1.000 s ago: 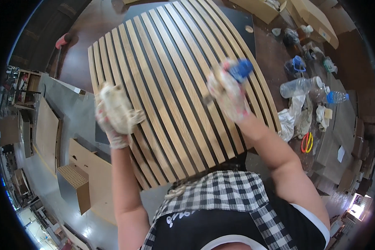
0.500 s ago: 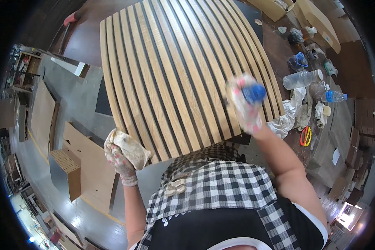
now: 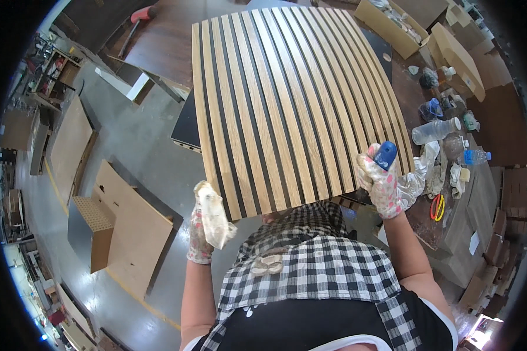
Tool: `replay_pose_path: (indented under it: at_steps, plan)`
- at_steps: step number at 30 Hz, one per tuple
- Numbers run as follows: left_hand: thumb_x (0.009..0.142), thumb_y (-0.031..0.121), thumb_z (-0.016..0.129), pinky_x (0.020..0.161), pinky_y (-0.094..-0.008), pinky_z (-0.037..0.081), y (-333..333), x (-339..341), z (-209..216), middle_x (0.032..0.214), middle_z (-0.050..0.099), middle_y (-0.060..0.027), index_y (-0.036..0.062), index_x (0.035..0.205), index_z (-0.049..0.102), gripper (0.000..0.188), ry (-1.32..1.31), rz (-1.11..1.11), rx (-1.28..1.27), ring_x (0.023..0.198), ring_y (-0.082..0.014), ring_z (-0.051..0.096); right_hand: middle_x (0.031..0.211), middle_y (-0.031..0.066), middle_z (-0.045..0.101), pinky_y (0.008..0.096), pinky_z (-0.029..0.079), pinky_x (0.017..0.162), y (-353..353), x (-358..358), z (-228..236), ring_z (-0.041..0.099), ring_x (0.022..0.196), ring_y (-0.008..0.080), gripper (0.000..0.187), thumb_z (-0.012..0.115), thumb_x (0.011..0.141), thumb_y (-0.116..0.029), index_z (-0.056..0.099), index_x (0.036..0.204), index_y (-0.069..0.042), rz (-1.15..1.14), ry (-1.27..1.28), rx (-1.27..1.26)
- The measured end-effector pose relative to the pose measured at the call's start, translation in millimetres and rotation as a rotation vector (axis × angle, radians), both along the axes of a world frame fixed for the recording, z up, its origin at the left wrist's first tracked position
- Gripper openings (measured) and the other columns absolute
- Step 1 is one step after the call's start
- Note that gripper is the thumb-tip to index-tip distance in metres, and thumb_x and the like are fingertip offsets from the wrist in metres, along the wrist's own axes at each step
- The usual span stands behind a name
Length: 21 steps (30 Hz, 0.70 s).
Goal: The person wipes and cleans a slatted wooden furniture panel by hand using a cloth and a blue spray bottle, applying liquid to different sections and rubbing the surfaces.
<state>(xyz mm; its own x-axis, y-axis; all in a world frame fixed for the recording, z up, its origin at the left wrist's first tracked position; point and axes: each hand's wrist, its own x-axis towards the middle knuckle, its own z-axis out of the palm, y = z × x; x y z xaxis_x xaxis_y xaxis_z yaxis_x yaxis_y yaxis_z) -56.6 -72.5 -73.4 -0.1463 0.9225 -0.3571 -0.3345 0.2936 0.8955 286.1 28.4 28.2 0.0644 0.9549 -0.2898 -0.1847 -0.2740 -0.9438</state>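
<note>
A panel of light wood slats with dark grooves between them lies in front of me, its near edge towards my body. My left hand, in a spotted white work glove, is closed on a crumpled cream cloth rag at the panel's near left corner. At the near right part of the panel, my right hand, gloved the same way, is closed round a blue-handled tool. The rounded handle end with a small hole points up; the tool's working end is hidden.
Plastic bottles, white cloths and red and yellow-handled scissors lie on the brown table at right. An open cardboard box stands beyond. A red-headed hammer lies at far left. Boards stand on the floor at left.
My right hand has moved from over the slats towards the panel's near right edge. The rag in my left hand now stands more upright. The whole view has shifted, moving the panel rightward.
</note>
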Motion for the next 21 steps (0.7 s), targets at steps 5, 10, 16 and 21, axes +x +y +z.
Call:
replay_pose_path:
  at_steps: [5,10,16,21]
  plan:
    - [0.088,0.022,0.046,0.062,-0.0262,0.051,21.2,4.2,12.3,0.088,0.058,-0.005,0.0015,0.104,0.052,0.027,-0.32,-0.012,-0.135,0.075,-0.0132,0.059,0.052,-0.0059,0.037,0.018,0.023,0.035,-14.5,-1.9,14.5,0.031,0.038,0.0028,0.011,0.053,0.078,-0.005,0.044,0.08,-0.012,-0.098,0.208,0.131]
    - [0.088,0.018,0.047,0.063,-0.0258,0.051,26.4,7.8,22.3,0.089,0.059,-0.0062,0.0004,0.104,0.052,0.025,-0.335,0.028,-0.126,0.074,-0.0144,0.06,0.051,-0.0055,0.037,0.0187,0.024,0.034,-32.6,4.1,25.9,0.032,0.037,0.0041,0.013,0.055,0.077,-0.008,0.043,0.08,-0.012,0.0,-0.028,0.025]
    - [0.088,0.014,0.046,0.066,-0.0269,0.051,30.8,13.8,44.8,0.093,0.059,-0.0083,-0.0008,0.107,0.051,0.025,-0.137,-0.129,0.029,0.081,-0.0161,0.06,0.057,0.0039,0.054,0.0189,0.024,0.028,-56.6,46.9,6.9,0.036,0.031,0.0047,0.015,0.06,0.077,-0.014,0.046,0.084,-0.012,-0.016,-0.135,-0.297]
    - [0.089,0.018,0.044,0.071,-0.0273,0.051,29.4,22.3,56.2,0.1,0.057,-0.0091,-0.0021,0.111,0.048,0.029,-0.506,-0.025,-0.109,0.086,-0.0163,0.059,0.059,0.0028,0.053,0.02,0.022,0.029,-60.8,40.1,-1.3,0.033,0.031,0.0057,0.015,0.057,0.08,-0.017,0.044,0.083,-0.013,-0.244,-0.106,-0.268]
